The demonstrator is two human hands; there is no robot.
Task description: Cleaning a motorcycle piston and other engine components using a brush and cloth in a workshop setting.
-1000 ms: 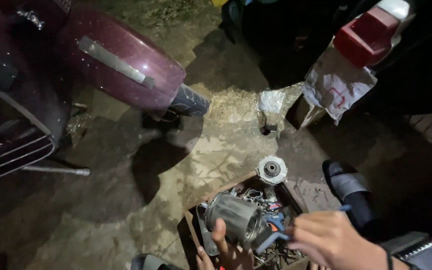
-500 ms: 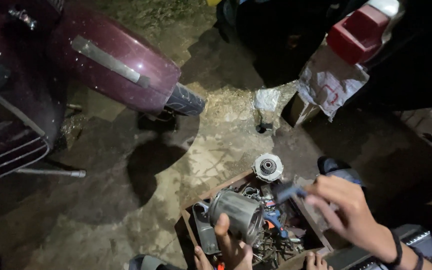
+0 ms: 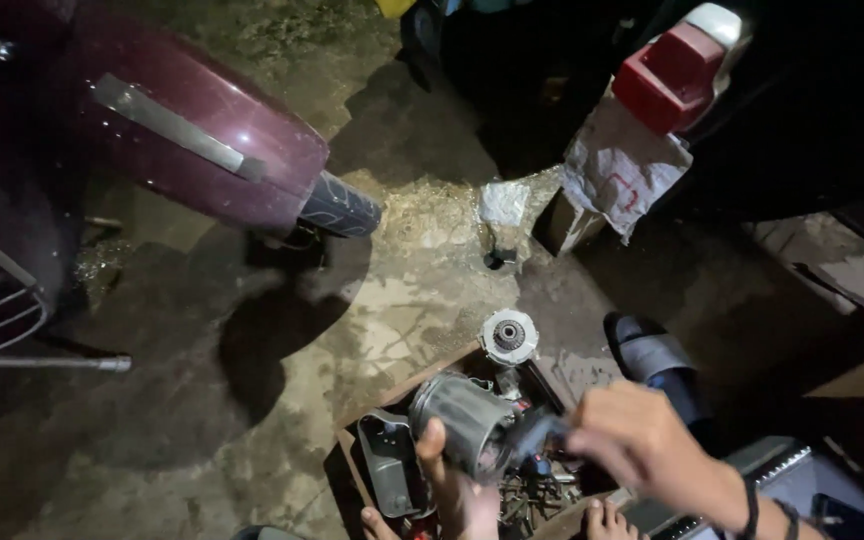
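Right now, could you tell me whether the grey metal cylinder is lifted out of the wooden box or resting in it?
Lifted: the left hand holds the grey metal cylinder above the wooden box, the right hand at its end.

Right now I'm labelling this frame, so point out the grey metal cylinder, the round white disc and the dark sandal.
grey metal cylinder [image 3: 464, 432], head view, on its ribbed side wall.
round white disc [image 3: 508, 335], head view, on its dark toothed hub.
dark sandal [image 3: 652, 357], head view, on its broad strap.
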